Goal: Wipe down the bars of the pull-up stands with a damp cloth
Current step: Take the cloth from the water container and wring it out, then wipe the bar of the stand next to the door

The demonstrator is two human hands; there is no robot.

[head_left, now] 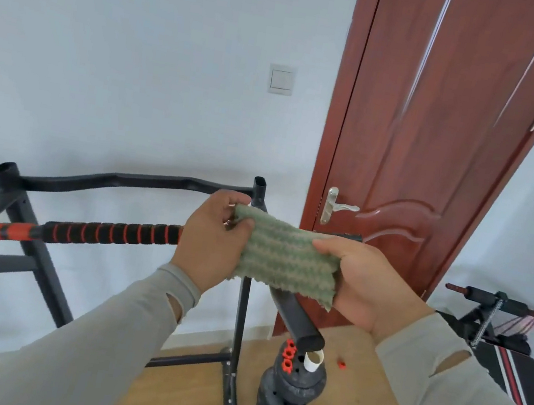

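Two hands hold one green cloth (285, 257) stretched between them in front of the black pull-up stand (242, 302). The left hand (211, 239) pinches the cloth's upper left corner between thumb and curled fingers; the right hand (367, 286) grasps the opposite edge, thumb on top and fingers hidden behind the fabric. The cloth hangs in the air, just above one short black padded bar (297, 317) that juts toward the camera — whether it touches that bar cannot be told. Behind the left hand runs one long grip bar (108, 234) wrapped in black with red rings, and farther back one bent black top bar (130, 180) joins two open-ended uprights. On the wooden floor (195, 396) stands one stack of dark weight plates (288, 399) — three red collars (288, 354) and one white tube (313, 360) rest on top, and a fourth red collar (341, 364) lies alone beside it. One red-brown door (443, 124) with a silver handle (338, 206) is at the right, and one light switch (281, 79) sits on the wall.
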